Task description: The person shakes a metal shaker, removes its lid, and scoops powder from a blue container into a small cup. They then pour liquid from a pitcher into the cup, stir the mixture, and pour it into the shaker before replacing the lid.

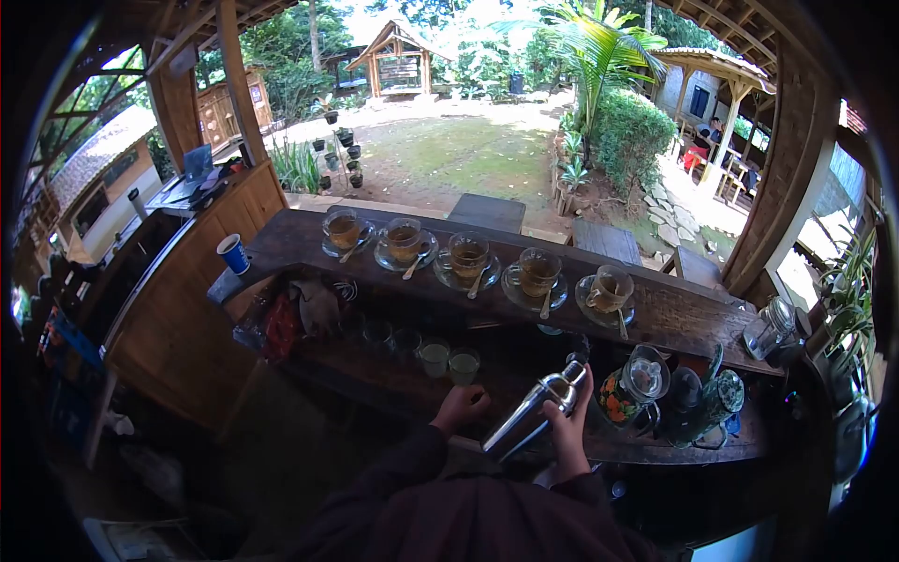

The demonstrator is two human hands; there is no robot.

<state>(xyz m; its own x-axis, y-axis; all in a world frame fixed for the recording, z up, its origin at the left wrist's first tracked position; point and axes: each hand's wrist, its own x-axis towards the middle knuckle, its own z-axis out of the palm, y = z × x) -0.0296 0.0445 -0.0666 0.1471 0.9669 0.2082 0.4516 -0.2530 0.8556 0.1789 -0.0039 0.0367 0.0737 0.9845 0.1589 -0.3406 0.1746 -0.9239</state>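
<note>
While the right hand [568, 429] clamps a steel shaker [534, 412], tilted over the lower shelf [375, 379], the left hand [461, 405] curls beside two small glasses [434, 358] already holding pale green drink; whether it grips one I cannot tell. Glasses further left [379, 332] look empty.

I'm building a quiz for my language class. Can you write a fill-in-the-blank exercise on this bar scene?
1. The right hand holds a metal ____.
2. Along the counter stand ____ glass tea cups.
3. The paper cup at the counter's left end is ____.

Missing words: shaker; five; blue.
</note>
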